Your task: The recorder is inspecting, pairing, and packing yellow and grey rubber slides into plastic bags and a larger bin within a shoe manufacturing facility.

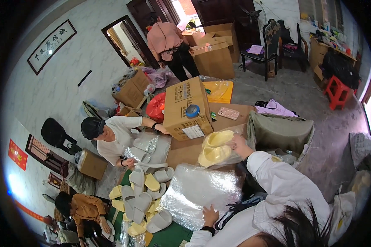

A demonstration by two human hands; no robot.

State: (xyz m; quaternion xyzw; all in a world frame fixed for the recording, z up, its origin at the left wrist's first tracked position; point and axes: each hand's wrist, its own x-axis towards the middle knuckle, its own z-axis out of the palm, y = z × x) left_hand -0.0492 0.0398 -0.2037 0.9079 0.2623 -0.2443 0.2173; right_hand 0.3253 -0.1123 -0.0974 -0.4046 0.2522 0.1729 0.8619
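Yellow slippers (213, 154) gripped by curled right hand (240, 147); left hand (210, 216) spread on clear bags (200, 185).

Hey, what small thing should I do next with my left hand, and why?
Probably pinch up the near edge of the clear plastic with your left hand: that hand rests right by it, your right hand is busy at the yellow slippers, and the loose slippers beside the plastic look unwrapped.
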